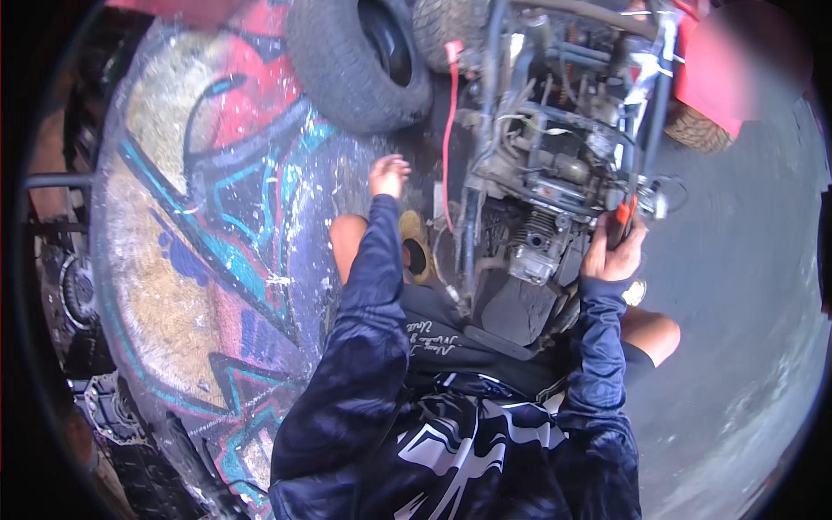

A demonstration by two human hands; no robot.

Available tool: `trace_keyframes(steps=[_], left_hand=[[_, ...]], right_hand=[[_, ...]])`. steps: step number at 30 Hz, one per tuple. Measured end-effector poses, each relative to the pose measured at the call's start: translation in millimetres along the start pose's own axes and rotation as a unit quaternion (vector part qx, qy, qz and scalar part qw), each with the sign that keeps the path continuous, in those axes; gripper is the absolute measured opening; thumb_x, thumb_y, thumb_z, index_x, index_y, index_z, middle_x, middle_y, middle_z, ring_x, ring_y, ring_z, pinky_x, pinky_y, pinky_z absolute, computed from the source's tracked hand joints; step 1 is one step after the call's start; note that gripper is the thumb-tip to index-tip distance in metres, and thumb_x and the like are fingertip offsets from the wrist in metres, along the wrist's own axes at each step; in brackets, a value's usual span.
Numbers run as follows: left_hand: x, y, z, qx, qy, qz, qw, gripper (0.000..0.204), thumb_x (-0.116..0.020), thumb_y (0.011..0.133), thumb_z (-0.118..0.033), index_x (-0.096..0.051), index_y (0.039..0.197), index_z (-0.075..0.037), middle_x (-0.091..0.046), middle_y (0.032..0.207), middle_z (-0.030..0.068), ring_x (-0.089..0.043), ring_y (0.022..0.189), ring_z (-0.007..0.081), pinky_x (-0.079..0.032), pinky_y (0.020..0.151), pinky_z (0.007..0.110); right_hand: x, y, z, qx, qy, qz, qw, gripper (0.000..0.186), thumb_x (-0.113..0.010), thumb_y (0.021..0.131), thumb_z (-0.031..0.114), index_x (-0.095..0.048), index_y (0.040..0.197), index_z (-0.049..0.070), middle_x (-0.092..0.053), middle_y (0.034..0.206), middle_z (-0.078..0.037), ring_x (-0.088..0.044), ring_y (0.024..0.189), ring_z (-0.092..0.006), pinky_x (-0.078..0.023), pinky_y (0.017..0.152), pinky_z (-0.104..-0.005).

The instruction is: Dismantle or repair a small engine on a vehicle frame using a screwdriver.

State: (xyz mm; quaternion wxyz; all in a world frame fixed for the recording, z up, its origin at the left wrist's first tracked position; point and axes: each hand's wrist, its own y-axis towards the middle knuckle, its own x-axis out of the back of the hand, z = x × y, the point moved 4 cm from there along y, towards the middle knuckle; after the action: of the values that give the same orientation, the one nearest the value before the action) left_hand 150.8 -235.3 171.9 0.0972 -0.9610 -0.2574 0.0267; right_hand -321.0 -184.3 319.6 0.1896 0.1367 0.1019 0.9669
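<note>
In front of me stands a stripped vehicle frame of metal tubes (pixel 488 95), with a finned engine (pixel 536 238) and loose wires on it. My right hand (pixel 614 253) is closed around a hand tool with an orange and black handle (pixel 625 213), beside the engine's right side. The working end of the tool is hard to make out against the frame tubes. My left hand (pixel 390 176) hangs in the air left of the frame, fingers loosely apart and holding nothing. A red strap or cable (pixel 450 130) runs down between that hand and the frame.
A large black tyre (pixel 355 65) lies at the far left of the frame, against a graffiti-painted surface (pixel 208 199). Another tyre (pixel 700 130) and a red panel (pixel 715 78) are at the far right. Dark metal parts (pixel 113 407) line the left edge.
</note>
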Motion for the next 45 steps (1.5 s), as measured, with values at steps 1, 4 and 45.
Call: trace_keyframes(steps=[1,4,45], left_hand=[[10,6,43,0.011,0.121,0.004,0.993,0.016,-0.06,0.086,-0.017,-0.062,0.097,-0.005,-0.065,0.087,0.0103,-0.063,0.075,0.016,-0.051,0.071,0.029],[0,13,124,0.079,0.346,0.062,0.933,0.03,-0.067,0.082,-0.028,-0.064,0.095,-0.002,-0.067,0.092,0.0095,-0.063,0.086,0.0164,-0.047,0.083,0.028],[-51,55,68,0.078,0.367,0.297,0.878,0.064,-0.079,0.066,-0.034,-0.051,0.115,-0.004,-0.059,0.112,0.0183,-0.058,0.103,0.0273,-0.046,0.089,0.035]], right_hand=[[-16,3,11,0.021,-0.108,-0.05,0.993,0.033,-0.061,0.08,0.006,-0.05,0.111,0.0,-0.061,0.085,-0.012,-0.059,0.075,-0.0191,-0.047,0.073,-0.0316],[-45,16,7,0.053,-0.137,-0.147,0.978,0.031,-0.065,0.081,0.014,-0.054,0.107,0.003,-0.063,0.088,-0.015,-0.061,0.077,-0.0227,-0.048,0.073,-0.0348],[-143,33,-48,0.075,-0.285,0.023,0.955,0.024,-0.06,0.081,0.012,-0.054,0.103,0.002,-0.059,0.084,-0.022,-0.06,0.074,-0.0387,-0.048,0.068,-0.0391]])
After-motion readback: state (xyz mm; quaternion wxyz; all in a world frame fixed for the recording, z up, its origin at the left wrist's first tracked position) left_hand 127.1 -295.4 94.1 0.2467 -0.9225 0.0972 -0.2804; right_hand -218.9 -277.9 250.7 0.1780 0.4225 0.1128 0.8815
